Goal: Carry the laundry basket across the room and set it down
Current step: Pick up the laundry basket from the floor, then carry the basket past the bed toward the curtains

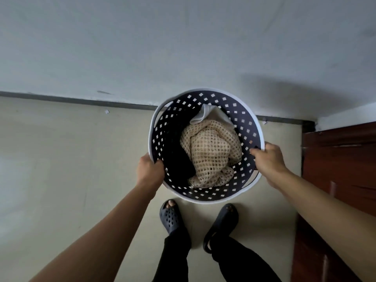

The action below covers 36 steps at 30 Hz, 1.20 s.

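The round dark basket (206, 143) with a white rim holds a cream mesh cloth (211, 153), a white cloth (211, 115) behind it and a dark garment (179, 159) on its left side. The left hand (150, 169) and the right hand (268, 157) each curl closed over the basket's rim on opposite sides, just ahead of the person's slippers (169, 217). The wall (183, 47) stands close behind the basket, a brown wooden cabinet (337, 169) near its right, and bare floor (61, 159) stretches wide to its left.
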Available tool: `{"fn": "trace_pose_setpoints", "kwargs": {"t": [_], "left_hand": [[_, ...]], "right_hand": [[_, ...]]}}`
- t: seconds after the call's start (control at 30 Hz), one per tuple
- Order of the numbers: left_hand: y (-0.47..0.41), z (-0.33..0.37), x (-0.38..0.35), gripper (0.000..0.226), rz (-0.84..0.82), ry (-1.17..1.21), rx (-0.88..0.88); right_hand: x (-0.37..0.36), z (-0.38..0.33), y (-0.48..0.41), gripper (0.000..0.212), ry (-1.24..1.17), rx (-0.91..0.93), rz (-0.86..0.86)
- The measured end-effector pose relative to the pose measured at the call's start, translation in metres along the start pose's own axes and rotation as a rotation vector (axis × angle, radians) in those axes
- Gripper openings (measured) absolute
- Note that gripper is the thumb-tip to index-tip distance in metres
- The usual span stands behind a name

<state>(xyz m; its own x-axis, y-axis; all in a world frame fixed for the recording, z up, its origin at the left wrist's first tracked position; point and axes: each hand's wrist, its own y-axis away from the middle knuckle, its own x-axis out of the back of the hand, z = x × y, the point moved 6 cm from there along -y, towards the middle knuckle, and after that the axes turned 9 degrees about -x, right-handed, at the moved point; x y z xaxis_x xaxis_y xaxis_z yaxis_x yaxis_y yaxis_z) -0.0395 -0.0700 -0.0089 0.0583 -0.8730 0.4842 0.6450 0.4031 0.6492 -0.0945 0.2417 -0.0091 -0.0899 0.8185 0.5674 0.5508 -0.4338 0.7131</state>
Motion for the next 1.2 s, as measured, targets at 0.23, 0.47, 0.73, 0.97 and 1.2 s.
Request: {"fn": "trace_pose_setpoints", "kwargs": {"t": [0.23,0.47,0.73,0.97,1.2], "left_hand": [[0.159,0.056,0.141,0.025,0.097,0.041,-0.013],[0.295,0.067,0.225,0.024,0.237,0.111,-0.027],[0.42,0.026,0.26,0.025,0.444,0.317,0.027],[0.463,-0.045,0.312,0.025,0.567,0.5,0.094],[0.447,-0.099,0.419,0.027,0.654,0.541,0.111]], "right_hand": [[0.07,-0.075,0.177,0.013,0.106,0.126,-0.151],[0.12,-0.105,0.304,0.016,0.272,0.349,-0.299],[0.124,-0.125,0.39,0.025,0.446,0.567,-0.44],[0.054,-0.164,0.488,0.014,0.625,0.742,-0.525],[-0.069,-0.202,0.563,0.013,0.666,0.797,-0.602]]}}
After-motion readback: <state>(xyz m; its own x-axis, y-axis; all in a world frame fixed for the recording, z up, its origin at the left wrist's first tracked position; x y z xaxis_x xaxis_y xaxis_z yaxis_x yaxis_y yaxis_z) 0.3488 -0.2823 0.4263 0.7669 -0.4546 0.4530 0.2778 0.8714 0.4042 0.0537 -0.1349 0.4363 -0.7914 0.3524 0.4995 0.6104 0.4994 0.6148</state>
